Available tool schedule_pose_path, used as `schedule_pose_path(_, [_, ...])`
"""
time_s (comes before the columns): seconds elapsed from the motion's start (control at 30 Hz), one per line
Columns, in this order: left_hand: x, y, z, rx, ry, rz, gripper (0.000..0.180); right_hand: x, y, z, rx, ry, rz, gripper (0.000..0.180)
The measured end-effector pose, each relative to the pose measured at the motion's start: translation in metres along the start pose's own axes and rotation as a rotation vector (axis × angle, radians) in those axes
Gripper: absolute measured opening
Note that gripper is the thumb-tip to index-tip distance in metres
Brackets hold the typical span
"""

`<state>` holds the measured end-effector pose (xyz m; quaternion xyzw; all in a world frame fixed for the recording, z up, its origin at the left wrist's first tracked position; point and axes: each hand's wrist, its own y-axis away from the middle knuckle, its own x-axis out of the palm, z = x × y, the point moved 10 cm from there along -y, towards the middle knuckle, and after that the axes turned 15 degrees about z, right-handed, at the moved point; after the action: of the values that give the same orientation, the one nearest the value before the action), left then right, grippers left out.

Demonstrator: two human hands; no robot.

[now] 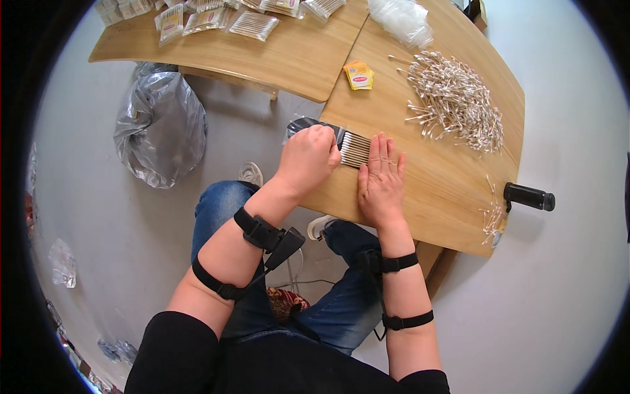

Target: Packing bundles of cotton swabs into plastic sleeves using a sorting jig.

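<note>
A row of cotton swabs (354,150) lies side by side on the wooden table, near its front edge. My right hand (382,187) is flat over the right ends of the swabs, its fingers stretched out. At their left end my left hand (310,154) is closed in a fist on a black flat tool (333,129), part of which the hand hides. Clear plastic film (295,126) shows around the tool's far left end. What else the left fingers hold cannot be seen.
Loose cotton swabs (456,102) are heaped at the right. Yellow cards (359,76) and clear plastic bags (401,20) lie farther back. Filled swab packs (254,25) sit on the adjoining table. A black cylinder (529,196) juts past the right edge; a grey plastic-lined bin (161,128) stands left.
</note>
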<state>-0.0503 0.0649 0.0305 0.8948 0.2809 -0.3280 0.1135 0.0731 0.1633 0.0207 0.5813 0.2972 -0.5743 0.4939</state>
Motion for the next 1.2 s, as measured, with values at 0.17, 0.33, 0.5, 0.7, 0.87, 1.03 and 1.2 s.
schedule_pose_path(0.17, [0.000, -0.001, 0.001, -0.001, 0.021, 0.013, 0.011, -0.004, -0.006, 0.007, -0.006, 0.011, 0.024, 0.064])
schedule_pose_path(0.33, [0.000, -0.001, -0.001, 0.008, 0.000, -0.001, 0.011, -0.002, -0.011, 0.011, -0.002, 0.013, 0.028, 0.063])
schedule_pose_path(0.5, [-0.002, -0.001, -0.006, 0.019, -0.061, 0.002, 0.011, 0.000, -0.011, 0.020, 0.005, 0.052, -0.036, 0.063])
schedule_pose_path(0.7, [-0.002, -0.003, -0.008, 0.049, -0.085, -0.004, 0.010, 0.003, -0.011, 0.035, 0.019, 0.006, -0.032, 0.063])
schedule_pose_path(0.87, [-0.008, -0.005, -0.003, 0.062, -0.018, 0.021, 0.009, 0.003, -0.019, 0.047, -0.006, 0.003, -0.049, 0.063])
schedule_pose_path(1.03, [-0.053, -0.002, 0.011, 0.101, -0.032, -0.319, 0.008, 0.002, -0.015, 0.043, -0.037, -0.086, -0.055, 0.064])
schedule_pose_path(1.2, [-0.033, -0.004, 0.037, -0.021, -0.196, -0.310, 0.019, -0.003, -0.011, 0.026, 0.004, -0.050, -0.074, 0.077])
